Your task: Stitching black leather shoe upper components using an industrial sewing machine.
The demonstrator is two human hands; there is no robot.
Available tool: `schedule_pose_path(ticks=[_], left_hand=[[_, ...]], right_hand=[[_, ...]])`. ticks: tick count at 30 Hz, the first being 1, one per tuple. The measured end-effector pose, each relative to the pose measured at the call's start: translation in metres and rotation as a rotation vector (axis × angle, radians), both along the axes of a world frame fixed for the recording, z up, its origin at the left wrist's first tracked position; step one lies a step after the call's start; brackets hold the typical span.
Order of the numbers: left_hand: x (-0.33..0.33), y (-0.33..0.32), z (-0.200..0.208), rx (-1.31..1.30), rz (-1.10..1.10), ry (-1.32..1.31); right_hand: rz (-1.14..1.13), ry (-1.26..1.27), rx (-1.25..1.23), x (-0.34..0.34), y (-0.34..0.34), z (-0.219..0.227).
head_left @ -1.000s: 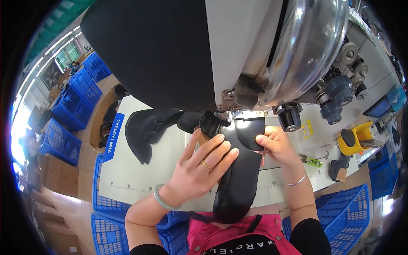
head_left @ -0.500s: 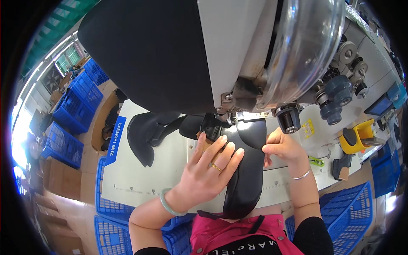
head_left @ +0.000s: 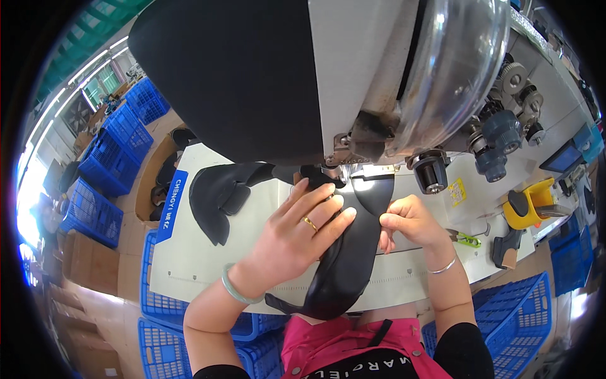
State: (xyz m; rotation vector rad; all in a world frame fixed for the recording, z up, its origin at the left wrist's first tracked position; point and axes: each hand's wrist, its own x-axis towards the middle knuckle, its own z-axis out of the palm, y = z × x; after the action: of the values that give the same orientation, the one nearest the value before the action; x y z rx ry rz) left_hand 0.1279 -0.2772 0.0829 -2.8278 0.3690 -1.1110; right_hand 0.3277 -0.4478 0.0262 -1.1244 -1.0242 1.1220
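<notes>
Fingers spread, the left hand (head_left: 285, 237) steadies a black piece (head_left: 353, 252), its near end now swung leftward, seemingly redirecting it beneath the sewing machine (head_left: 351, 76); whether the right hand (head_left: 410, 222) pinches is unclear.

Over on the far left, blue plastic crates (head_left: 91, 211) stood about the tiled floor (head_left: 130, 249), with a cardboard box (head_left: 91, 262) nearer and strip lights (head_left: 88, 67) glowing overhead. Another blue crate (head_left: 522, 325) sat at the near right. Along the right I saw a yellow holder (head_left: 514, 220), a green-handled tool (head_left: 468, 240) left of it, and, farther off, what was probably a small screen (head_left: 562, 159), blurred at the edge.
</notes>
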Motion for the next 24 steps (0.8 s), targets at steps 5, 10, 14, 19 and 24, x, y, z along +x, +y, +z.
schedule_pose_path(ticks=[5,10,14,19,24], left_hand=[[0.006,0.014,0.008,-0.038,-0.078,0.024],[0.009,0.032,0.021,-0.1,-0.161,0.116],[0.002,0.038,0.035,-0.09,-0.094,0.226],[-0.014,0.006,0.03,0.063,0.213,0.185],[-0.003,-0.029,-0.023,-0.177,0.231,0.067]], right_hand=[[-0.033,0.035,0.03,-0.006,0.004,-0.005],[-0.097,0.072,0.081,-0.02,0.012,-0.008],[-0.159,0.108,0.112,-0.035,0.018,-0.011],[-0.299,0.194,0.163,-0.049,0.024,-0.012],[-0.342,0.156,0.125,-0.055,0.026,-0.002]])
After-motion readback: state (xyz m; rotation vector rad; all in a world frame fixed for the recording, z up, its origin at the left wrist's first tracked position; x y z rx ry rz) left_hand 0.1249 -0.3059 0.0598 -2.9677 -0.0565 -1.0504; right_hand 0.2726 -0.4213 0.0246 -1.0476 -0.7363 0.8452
